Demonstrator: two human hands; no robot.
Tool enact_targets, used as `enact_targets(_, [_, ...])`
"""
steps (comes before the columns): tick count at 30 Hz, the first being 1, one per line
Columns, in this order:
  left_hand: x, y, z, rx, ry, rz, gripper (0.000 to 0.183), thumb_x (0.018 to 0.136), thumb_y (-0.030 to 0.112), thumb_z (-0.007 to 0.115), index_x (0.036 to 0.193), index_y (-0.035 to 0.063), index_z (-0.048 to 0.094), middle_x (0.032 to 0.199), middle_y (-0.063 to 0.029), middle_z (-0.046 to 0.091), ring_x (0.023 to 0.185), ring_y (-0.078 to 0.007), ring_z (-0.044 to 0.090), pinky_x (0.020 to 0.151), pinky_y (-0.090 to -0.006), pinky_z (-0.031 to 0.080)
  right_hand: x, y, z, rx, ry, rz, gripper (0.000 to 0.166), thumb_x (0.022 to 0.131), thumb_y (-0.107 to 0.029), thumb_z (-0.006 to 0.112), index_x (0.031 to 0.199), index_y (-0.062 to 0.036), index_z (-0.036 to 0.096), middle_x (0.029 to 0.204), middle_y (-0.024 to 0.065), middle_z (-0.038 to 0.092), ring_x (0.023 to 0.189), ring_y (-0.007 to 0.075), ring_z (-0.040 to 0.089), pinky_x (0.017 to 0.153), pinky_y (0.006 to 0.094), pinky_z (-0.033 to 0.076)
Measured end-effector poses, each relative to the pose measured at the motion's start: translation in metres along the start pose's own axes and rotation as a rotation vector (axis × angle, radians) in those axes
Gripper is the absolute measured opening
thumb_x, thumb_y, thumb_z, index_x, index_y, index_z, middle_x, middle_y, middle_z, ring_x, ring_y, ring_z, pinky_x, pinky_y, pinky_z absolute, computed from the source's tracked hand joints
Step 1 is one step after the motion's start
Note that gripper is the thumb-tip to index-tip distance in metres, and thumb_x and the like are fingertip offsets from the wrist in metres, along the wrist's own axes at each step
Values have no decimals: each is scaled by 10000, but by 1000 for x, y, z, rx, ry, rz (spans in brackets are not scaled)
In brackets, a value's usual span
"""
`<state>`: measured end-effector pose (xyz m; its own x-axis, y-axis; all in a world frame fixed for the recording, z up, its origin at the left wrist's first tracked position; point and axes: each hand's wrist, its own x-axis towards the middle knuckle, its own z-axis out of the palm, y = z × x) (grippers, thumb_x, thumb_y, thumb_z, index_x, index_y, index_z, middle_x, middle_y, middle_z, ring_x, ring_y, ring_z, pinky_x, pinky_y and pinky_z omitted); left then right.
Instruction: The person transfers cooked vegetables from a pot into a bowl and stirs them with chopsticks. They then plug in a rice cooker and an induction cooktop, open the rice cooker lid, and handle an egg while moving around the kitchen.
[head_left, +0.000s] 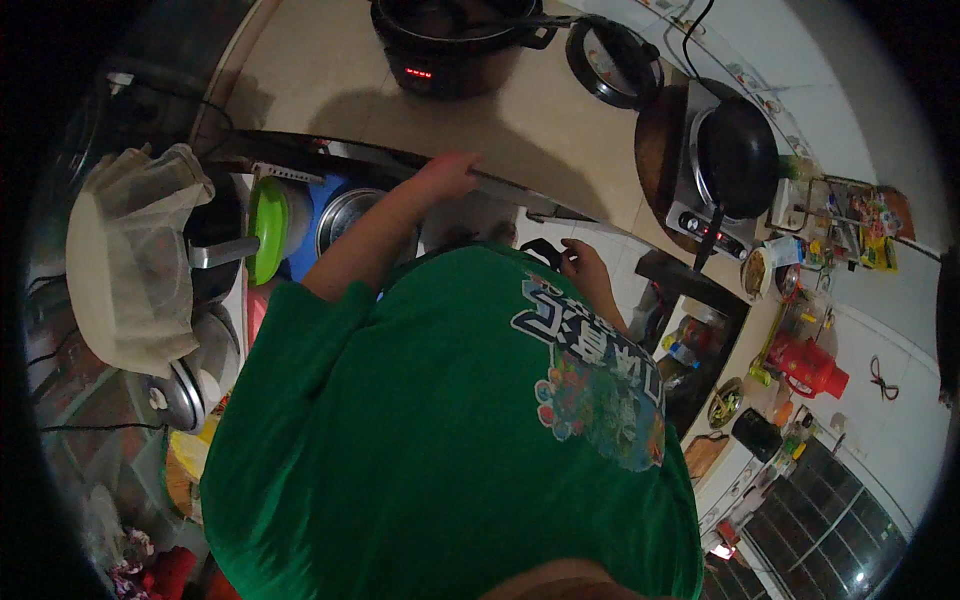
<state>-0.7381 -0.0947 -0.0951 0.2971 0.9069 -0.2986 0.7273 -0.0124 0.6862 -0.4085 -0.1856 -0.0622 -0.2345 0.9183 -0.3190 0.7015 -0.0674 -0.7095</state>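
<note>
My left hand (448, 175) is at the front edge of the tan countertop (352, 82), palm down with its fingers close together. Whether it touches the edge or grips anything is unclear. Lower and to the right, my right hand (587, 267) hangs in front of my green T-shirt (420, 420), fingers partly curled. Beside its fingertips shows a black looped thing (541, 250); I cannot tell whether the hand holds it. Ahead on the counter stands a black electric cooker (454, 71) with a lit red display. A glass lid with a black rim (600, 64) lies to its right.
A black frying pan (742, 154) sits on an induction cooktop (686, 206) at right. Further along are a bowl of food (756, 271), a red thermos (810, 367) and a plate of greens (725, 403). At left are a green basin (266, 232) and a cloth-draped round thing (135, 255).
</note>
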Motion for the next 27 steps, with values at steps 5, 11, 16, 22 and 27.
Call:
enact_targets(5, [-8, -6, -8, -65, -7, -92, 412, 765, 187, 577, 1154, 52, 574, 1082, -208, 609, 1023, -369, 576, 899, -429, 463, -7, -10, 6, -13, -3, 26, 310, 826, -177, 603, 1110, -53, 608, 966, 121, 652, 877, 276, 631, 777, 359, 501])
enact_targets(11, [-3, -32, -18, -182, 287, 30, 470, 751, 182, 607, 1197, 39, 566, 1125, -186, 598, 1072, -332, 565, 938, -404, 444, 1, -25, 1, -84, -50, -85, 318, 827, -173, 612, 1128, -76, 585, 998, 124, 633, 866, 294, 623, 763, 369, 503])
enact_targets(16, [5, -3, -32, -1051, 276, -113, 482, 759, 166, 645, 1218, 40, 567, 1207, -117, 572, 1108, -251, 541, 978, -372, 414, 47, -69, -19, -310, -81, -365, 303, 814, -139, 615, 1113, -100, 584, 1081, 140, 610, 924, 333, 607, 783, 406, 510])
enact_targets(22, [28, -10, -20, -1359, 394, -22, 473, 764, 86, 647, 1225, 24, 560, 1183, -103, 590, 1103, -202, 538, 961, -345, 429, 131, -209, -36, -497, 56, -835, 278, 799, -62, 549, 1073, -89, 586, 1403, 182, 405, 988, 378, 595, 809, 427, 514])
enact_targets(27, [52, -5, -9, -1437, 434, 87, 443, 747, 54, 650, 1187, 40, 595, 1189, -97, 586, 1119, -197, 531, 946, -340, 443, 186, -268, -28, -706, -28, -825, 329, 764, -29, 536, 1075, -112, 605, 1452, 230, 300, 1053, 363, 582, 838, 427, 514])
